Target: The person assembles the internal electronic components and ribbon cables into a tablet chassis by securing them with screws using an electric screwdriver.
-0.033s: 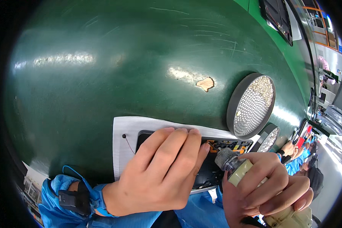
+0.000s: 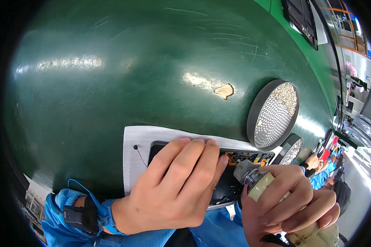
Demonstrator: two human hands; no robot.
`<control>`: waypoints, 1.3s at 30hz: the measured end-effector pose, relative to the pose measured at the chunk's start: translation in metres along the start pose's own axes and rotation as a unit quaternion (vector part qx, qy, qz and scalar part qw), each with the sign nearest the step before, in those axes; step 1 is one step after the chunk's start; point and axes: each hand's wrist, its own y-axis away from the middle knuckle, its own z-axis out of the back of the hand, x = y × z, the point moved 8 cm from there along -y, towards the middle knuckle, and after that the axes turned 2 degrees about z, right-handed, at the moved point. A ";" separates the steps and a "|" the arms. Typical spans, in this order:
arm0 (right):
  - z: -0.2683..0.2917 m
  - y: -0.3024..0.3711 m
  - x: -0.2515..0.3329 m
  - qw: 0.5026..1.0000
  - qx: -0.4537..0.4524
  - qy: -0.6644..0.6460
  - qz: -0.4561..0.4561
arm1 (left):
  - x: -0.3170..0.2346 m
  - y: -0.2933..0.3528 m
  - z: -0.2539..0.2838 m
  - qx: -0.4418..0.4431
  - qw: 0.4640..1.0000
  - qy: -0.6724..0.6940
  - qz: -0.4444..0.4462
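Note:
A flat black electronic device with its inside exposed (image 2: 226, 185) lies on a white sheet (image 2: 132, 133). Orange and gold parts show along its far right edge. My left hand (image 2: 169, 189) lies across the device, fingers stretched out to its far edge, covering its left part. My right hand (image 2: 284, 197) is wrapped round a pale electric screwdriver (image 2: 261, 187). Its knurled grey nose points at the exposed parts beside my left fingertips. The screwdriver's tip cannot be made out clearly.
A round grey-rimmed dish (image 2: 251, 111) of small screws stands beyond the device on the green table (image 2: 111, 90). A second dish (image 2: 293, 149) stands at its right. A thin cord with a black bead (image 2: 135, 147) lies on the sheet. Another person's hands (image 2: 313, 160) are at far right.

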 end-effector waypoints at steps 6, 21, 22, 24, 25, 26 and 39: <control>0.000 0.000 -0.001 1.000 0.005 0.006 0.003 | 0.001 -0.001 0.001 -0.002 1.000 0.007 0.009; -0.015 -0.005 -0.007 0.998 0.064 0.020 -0.017 | -0.001 0.006 -0.001 -0.015 0.997 -0.054 -0.044; -0.017 -0.004 -0.008 0.998 0.066 0.018 -0.015 | -0.002 0.007 -0.001 -0.009 0.998 -0.052 -0.040; -0.016 -0.003 -0.010 0.998 0.059 0.029 0.016 | -0.003 0.008 0.000 -0.005 0.998 -0.052 -0.039; -0.015 -0.002 -0.014 0.998 0.060 0.029 0.018 | -0.002 0.009 -0.001 0.005 0.999 -0.042 -0.033; -0.015 -0.002 -0.014 0.997 0.062 0.002 0.043 | -0.002 0.009 0.001 0.013 0.999 -0.032 -0.027; 0.025 -0.009 0.017 0.999 -0.010 0.046 0.021 | -0.003 0.022 0.045 0.009 0.984 -0.164 0.066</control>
